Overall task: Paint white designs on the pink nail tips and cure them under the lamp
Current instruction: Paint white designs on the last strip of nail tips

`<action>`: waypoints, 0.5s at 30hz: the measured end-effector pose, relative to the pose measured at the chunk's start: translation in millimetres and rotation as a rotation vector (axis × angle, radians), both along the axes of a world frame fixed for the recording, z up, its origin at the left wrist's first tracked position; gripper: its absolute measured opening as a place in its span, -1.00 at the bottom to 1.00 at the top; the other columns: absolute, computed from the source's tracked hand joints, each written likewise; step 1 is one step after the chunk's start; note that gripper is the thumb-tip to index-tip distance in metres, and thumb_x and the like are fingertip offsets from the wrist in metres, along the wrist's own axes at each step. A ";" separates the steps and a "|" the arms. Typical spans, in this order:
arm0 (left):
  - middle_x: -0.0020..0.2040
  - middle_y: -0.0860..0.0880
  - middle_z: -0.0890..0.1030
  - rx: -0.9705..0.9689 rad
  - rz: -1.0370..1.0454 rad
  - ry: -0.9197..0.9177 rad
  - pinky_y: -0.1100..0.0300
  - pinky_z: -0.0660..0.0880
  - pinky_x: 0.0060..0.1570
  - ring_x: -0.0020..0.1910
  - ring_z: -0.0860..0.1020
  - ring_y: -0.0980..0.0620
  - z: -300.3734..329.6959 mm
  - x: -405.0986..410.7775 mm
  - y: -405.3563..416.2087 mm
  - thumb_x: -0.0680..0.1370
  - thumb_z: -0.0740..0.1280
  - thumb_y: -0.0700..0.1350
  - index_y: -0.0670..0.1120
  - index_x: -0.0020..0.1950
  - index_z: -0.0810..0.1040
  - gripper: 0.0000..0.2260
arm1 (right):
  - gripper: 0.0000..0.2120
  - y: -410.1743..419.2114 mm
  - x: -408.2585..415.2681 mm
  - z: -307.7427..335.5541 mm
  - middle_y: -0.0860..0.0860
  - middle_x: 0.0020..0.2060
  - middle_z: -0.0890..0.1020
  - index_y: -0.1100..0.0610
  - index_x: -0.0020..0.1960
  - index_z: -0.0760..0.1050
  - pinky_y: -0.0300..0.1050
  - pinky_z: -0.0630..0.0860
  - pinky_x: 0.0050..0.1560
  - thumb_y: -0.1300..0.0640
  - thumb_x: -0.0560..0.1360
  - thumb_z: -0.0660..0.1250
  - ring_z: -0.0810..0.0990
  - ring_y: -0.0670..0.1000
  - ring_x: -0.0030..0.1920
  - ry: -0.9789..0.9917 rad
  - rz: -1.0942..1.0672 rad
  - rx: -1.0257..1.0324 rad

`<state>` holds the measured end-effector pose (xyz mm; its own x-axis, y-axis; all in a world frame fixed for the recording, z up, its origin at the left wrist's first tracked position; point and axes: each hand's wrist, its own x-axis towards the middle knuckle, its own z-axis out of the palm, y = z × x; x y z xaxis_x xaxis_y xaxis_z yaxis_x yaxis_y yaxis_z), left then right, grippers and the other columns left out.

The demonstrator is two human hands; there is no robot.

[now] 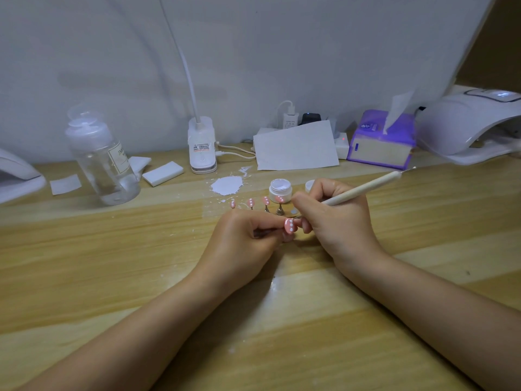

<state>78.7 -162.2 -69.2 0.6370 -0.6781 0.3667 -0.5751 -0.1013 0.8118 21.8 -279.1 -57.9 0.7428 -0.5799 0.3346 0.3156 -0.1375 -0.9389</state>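
Observation:
My left hand (242, 235) pinches the stand of a pink nail tip (289, 225) that bears white dots. My right hand (335, 218) grips a cream dotting pen (363, 188) like a pencil, its fine point touching the top edge of that tip. Behind my hands, several more pink nail tips (250, 203) with white dots stand in a row on small metal holders. An open jar of white gel (280, 189) sits just behind them, its lid (309, 185) beside it. The white curing lamp (473, 125) stands at the far right.
A clear pump bottle (101, 156) stands at the left, with white pads (163, 173) beside it. A clip lamp base (202, 145), a white card (296, 146) and a purple tissue box (380, 142) line the back. A white spill (227, 185) marks the wooden table (112, 263).

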 end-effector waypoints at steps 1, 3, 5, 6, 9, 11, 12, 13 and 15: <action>-0.28 0.30 0.61 -0.003 -0.001 0.006 0.54 0.35 -0.29 -0.39 0.44 0.49 0.3 -0.1 0.0 0.44 0.37 -0.35 -0.09 -0.08 0.68 -0.81 | -0.64 -0.2 0.1 0.1 -0.07 -0.73 0.34 0.15 -0.53 0.24 -0.37 0.34 -0.53 0.35 0.33 0.32 0.33 -0.18 -0.66 -0.007 -0.008 0.009; -0.19 0.28 0.62 -0.008 -0.008 0.024 0.50 0.40 -0.26 -0.32 0.46 0.49 0.7 -0.5 0.0 0.44 0.37 -0.34 -0.05 -0.10 0.68 -0.80 | -0.63 -0.7 0.4 0.3 -0.06 -0.73 0.33 0.13 -0.54 0.24 -0.33 0.37 -0.49 0.30 0.33 0.34 0.32 -0.18 -0.65 -0.020 -0.020 0.024; -0.17 0.27 0.62 -0.006 -0.009 0.029 0.49 0.42 -0.24 -0.30 0.48 0.48 0.7 -0.6 0.2 0.44 0.37 -0.34 -0.03 -0.10 0.68 -0.78 | -0.63 -0.9 0.7 0.1 -0.07 -0.73 0.33 0.13 -0.55 0.24 -0.32 0.38 -0.49 0.30 0.33 0.34 0.32 -0.18 -0.66 -0.026 -0.021 0.037; -0.17 0.27 0.62 -0.006 -0.004 0.026 0.51 0.40 -0.25 -0.31 0.47 0.48 0.5 -0.4 0.3 0.44 0.37 -0.34 -0.05 -0.09 0.68 -0.79 | -0.63 -0.8 0.9 0.0 -0.08 -0.74 0.32 0.14 -0.54 0.24 -0.32 0.38 -0.49 0.32 0.33 0.33 0.32 -0.18 -0.66 -0.024 -0.017 0.038; -0.17 0.25 0.63 -0.006 0.001 0.031 0.51 0.40 -0.26 -0.31 0.48 0.47 0.2 0.0 0.1 0.45 0.36 -0.36 -0.06 -0.07 0.67 -0.77 | -0.64 0.1 0.7 -0.2 -0.09 -0.74 0.32 0.17 -0.51 0.23 -0.39 0.33 -0.55 0.38 0.33 0.31 0.35 -0.19 -0.68 -0.016 0.007 0.020; -0.17 0.27 0.62 -0.008 -0.005 0.035 0.52 0.39 -0.26 -0.31 0.48 0.47 0.4 -0.4 -0.3 0.45 0.36 -0.37 -0.04 -0.07 0.66 -0.75 | -0.63 0.7 0.1 0.0 -0.09 -0.74 0.32 0.19 -0.50 0.22 -0.42 0.29 -0.59 0.42 0.36 0.30 0.37 -0.20 -0.69 -0.017 0.032 0.018; -0.18 0.28 0.62 -0.010 -0.006 0.036 0.53 0.38 -0.26 -0.31 0.48 0.48 0.5 -0.6 -0.6 0.45 0.36 -0.37 -0.04 -0.07 0.66 -0.76 | -0.62 0.9 -0.1 0.3 -0.09 -0.74 0.33 0.19 -0.50 0.22 -0.42 0.28 -0.59 0.43 0.36 0.30 0.37 -0.20 -0.69 -0.017 0.041 0.016; -0.20 0.29 0.62 -0.011 -0.006 0.034 0.54 0.37 -0.26 -0.32 0.48 0.48 0.7 -0.6 -0.7 0.45 0.36 -0.36 -0.05 -0.08 0.67 -0.77 | -0.61 1.3 -0.2 0.8 -0.09 -0.74 0.33 0.19 -0.50 0.22 -0.43 0.27 -0.60 0.44 0.37 0.30 0.37 -0.20 -0.70 -0.016 0.049 0.016; -0.25 0.28 0.63 -0.011 -0.005 0.024 0.55 0.37 -0.26 -0.35 0.46 0.49 0.5 -0.5 -0.8 0.44 0.37 -0.35 -0.09 -0.10 0.68 -0.81 | -0.60 2.1 -0.2 1.7 -0.08 -0.75 0.32 0.18 -0.50 0.22 -0.44 0.26 -0.61 0.46 0.38 0.31 0.36 -0.20 -0.71 -0.013 0.065 0.024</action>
